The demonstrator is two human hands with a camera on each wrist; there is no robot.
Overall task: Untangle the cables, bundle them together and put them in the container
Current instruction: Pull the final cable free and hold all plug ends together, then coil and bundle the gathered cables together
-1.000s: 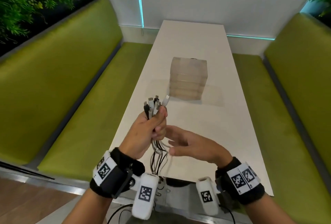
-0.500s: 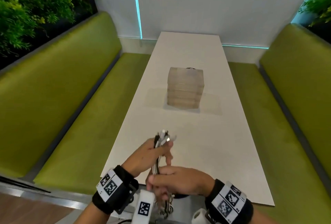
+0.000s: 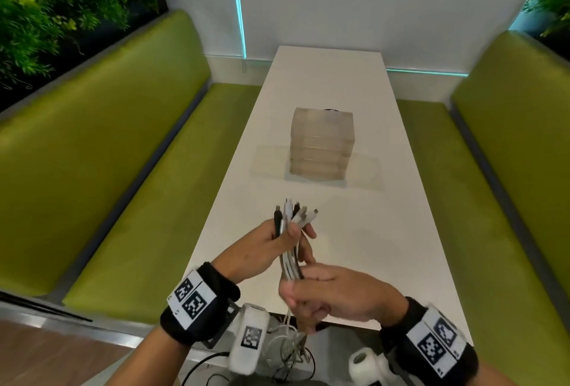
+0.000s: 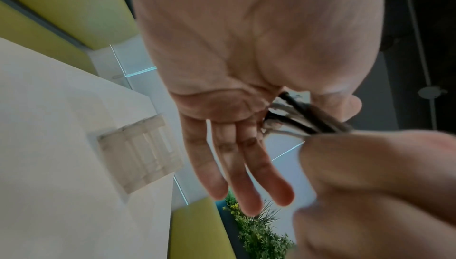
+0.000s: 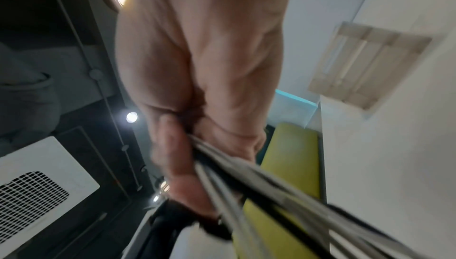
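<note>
1. Since a second ago the right hand (image 3: 336, 296) has gone from lying open beside the cables (image 3: 290, 257) to being curled round them below the left hand (image 3: 271, 250), and both hands have come in toward the near edge of the tabletop (image 3: 385, 231).
2. Left hand: thumb and forefinger pinch the cables just under their plugs, which fan out upward; in the left wrist view its other three fingers (image 4: 237, 175) stand straight and hold nothing.
3. Right hand: fingers wrapped about the strands a little lower down, the cables (image 5: 246, 175) running taut out of its fist in the right wrist view.
4. I judge this to be the bundling step: plug ends are gathered and the strands are being drawn straight between the hands, but nothing is in the container (image 3: 322, 145) yet. It stands well apart, midway up the tabletop.
5. Hard to make out: the cables' lower lengths hang below the near edge in a loose heap, so whether they are fully untangled cannot be told. Both wrist views are blurred, and the number of cables is unclear.
</note>
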